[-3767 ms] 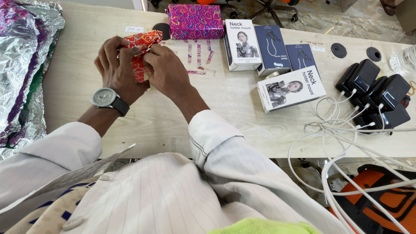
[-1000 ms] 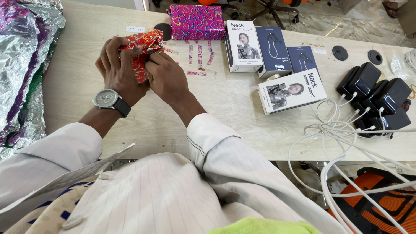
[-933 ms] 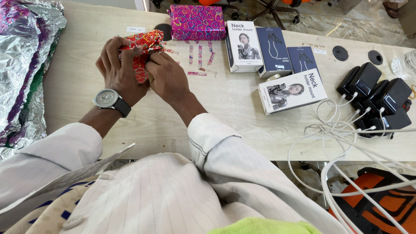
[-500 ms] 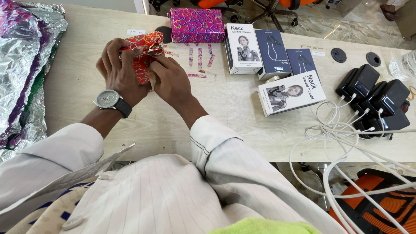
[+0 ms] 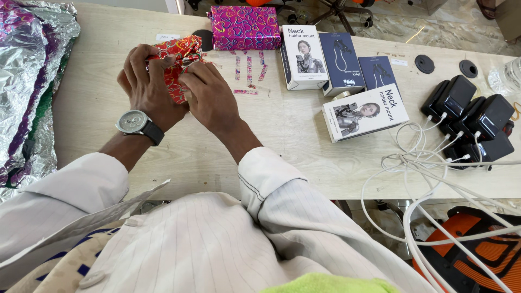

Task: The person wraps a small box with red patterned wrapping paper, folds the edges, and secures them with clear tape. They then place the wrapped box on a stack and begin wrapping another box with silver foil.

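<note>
A small box half-wrapped in shiny red paper with a heart pattern (image 5: 179,59) is held upright above the pale wooden table (image 5: 293,141). My left hand (image 5: 147,87), with a watch on the wrist, grips its left side, fingers curled over the top. My right hand (image 5: 210,95) presses the paper against its right side, and the box's lower part is hidden behind both hands. Just beyond, short strips of patterned tape (image 5: 248,70) lie stuck to the table.
A box wrapped in magenta paper (image 5: 245,27) sits at the far edge beside several white and dark blue product boxes (image 5: 339,65). Crumpled foil wrapping sheets (image 5: 30,81) pile up at left. Black chargers (image 5: 477,125) with white cables (image 5: 429,179) crowd the right.
Both hands stay on the red-wrapped box. My right hand's fingers have shifted slightly along the paper's right side, and the box has tilted a little.
</note>
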